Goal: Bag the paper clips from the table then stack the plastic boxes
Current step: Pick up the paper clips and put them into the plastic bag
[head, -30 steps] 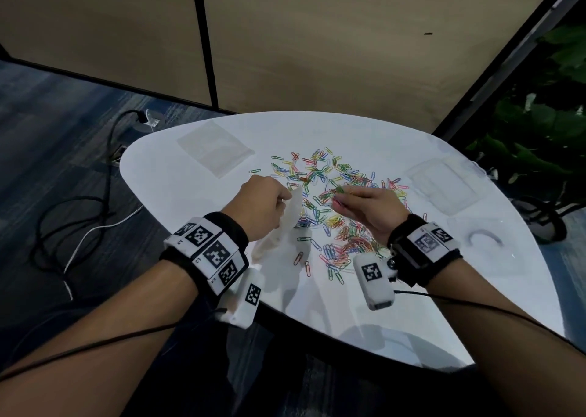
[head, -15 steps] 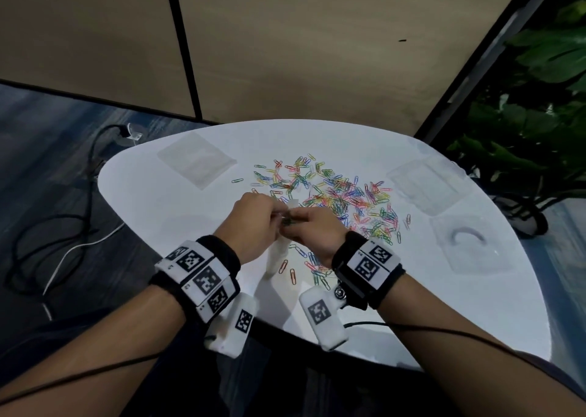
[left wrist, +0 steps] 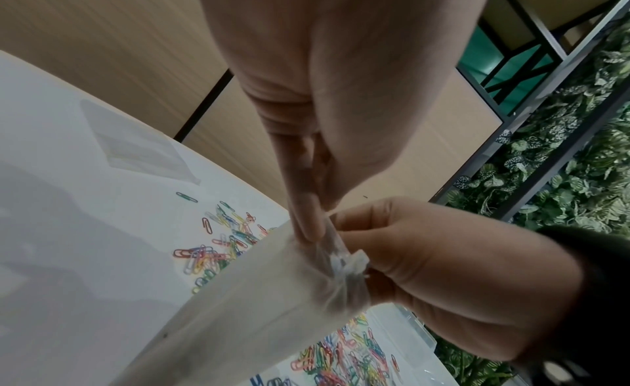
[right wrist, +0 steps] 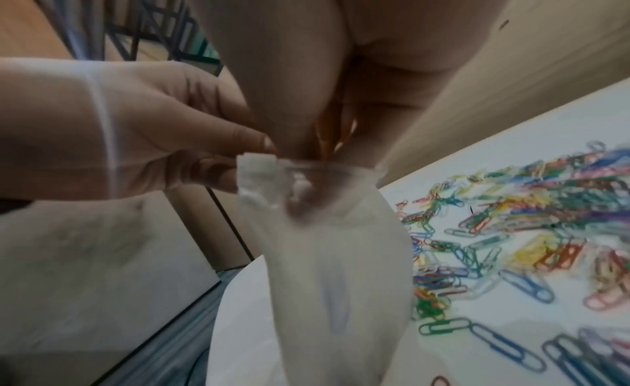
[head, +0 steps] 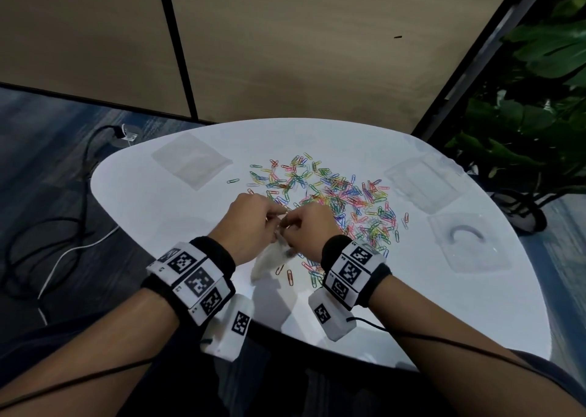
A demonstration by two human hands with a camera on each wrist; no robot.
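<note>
the left hand (head: 253, 223) pinches one side of the mouth of a small clear bag (head: 269, 263), and the right hand (head: 309, 229) has its fingers (right wrist: 307, 127) bunched at the opening, with something orange between them that is probably a paper clip, though it is too blurred to be sure. the bag hangs between the two hands just above the near part of the table (head: 142, 201).

the risk from here looks like the mouth: it is narrow and the film is limp, so if the left pinch slackens the opening could fold shut and clips would drop back onto the table. a wire end could also snag the thin film.

most of the paper clips (head: 336, 194) lie in a loose, tangled heap beyond the hands, thin bent wire coated in bright colours, a few strays near the table's front edge. the bag is soft, cloudy plastic with a thicker strip at its rim. the table is smooth, white and rounded. two clear plastic boxes (head: 421, 182) sit well apart from the hands on the right, flat, stiff and glossy, not yet stacked. a spare bag (head: 192, 160) lies flat at the far left.
</note>
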